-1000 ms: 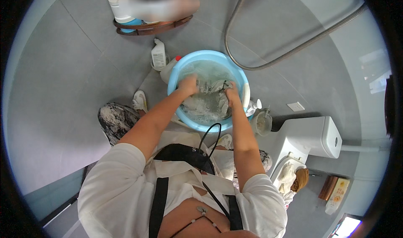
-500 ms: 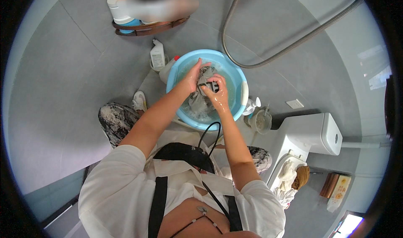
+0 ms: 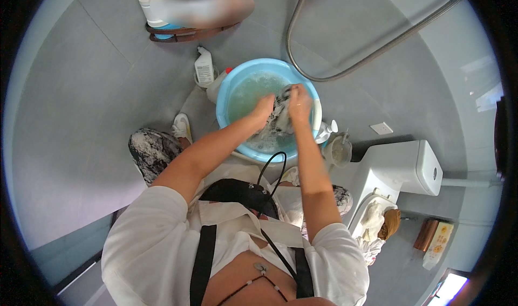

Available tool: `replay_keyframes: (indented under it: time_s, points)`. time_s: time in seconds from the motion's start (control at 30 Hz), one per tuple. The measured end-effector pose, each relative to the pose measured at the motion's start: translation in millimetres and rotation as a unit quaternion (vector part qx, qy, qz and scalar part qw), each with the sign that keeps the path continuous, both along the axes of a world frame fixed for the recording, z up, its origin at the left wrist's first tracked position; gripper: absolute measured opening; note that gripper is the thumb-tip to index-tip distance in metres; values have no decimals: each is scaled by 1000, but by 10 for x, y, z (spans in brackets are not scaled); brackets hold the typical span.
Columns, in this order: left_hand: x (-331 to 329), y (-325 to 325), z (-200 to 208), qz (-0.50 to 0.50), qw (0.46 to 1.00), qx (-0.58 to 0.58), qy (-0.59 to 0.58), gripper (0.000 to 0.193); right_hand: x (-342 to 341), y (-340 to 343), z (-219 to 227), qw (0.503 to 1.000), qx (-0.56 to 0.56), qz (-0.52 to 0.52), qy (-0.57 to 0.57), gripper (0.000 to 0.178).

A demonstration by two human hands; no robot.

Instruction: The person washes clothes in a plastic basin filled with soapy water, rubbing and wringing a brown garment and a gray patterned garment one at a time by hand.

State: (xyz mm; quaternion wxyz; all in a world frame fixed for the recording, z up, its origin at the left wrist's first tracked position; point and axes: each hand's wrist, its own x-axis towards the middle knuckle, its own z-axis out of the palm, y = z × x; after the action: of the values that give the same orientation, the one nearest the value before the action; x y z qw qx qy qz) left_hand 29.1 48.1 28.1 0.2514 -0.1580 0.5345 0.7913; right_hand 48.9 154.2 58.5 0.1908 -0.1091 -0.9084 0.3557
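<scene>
A round light-blue basin (image 3: pixel 222 102) holds cloudy, sudsy water. Inside it, toward the right, a wet grey cloth with a dark print (image 3: pixel 280 117) is bunched up, partly raised and partly in the suds; what sort of garment it is cannot be made out. My left hand (image 3: pixel 263 108) grips the cloth's left side, with the fingers closed. On the cloth's upper right my right hand (image 3: pixel 300 104) is closed as well, slightly blurred by motion. It is close to the basin's right rim.
A white spray-type bottle (image 3: pixel 204 66) and a red-capped container (image 3: pixel 215 87) stand left of the basin. Right of it are a white pump bottle (image 3: pixel 327 131), a small clear pail (image 3: pixel 339 150) and a toilet (image 3: pixel 377 171) with clothes (image 3: pixel 372 222) on it. A metal hose (image 3: pixel 372 55) hangs beyond.
Both hands have shifted right with the cloth, which is now more stretched between them. My right hand has moved farther, to near the right rim. More open water shows at the left.
</scene>
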Motion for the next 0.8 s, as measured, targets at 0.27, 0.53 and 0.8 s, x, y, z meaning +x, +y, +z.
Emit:
replay_keyframes:
  time_s: [0.27,0.53,0.8]
  points:
    - [-224,-533,-74,-121,848,-267,443,36,207,373,-122,993,54,93,47,31]
    - [-24,-646,-383,-353,623,-561,415,58,439,49,-297,928,219,80,-290,77]
    - [-44,-570,-470,-373,579,-625,368,48,253,-116,-554,842,273,66,-459,70]
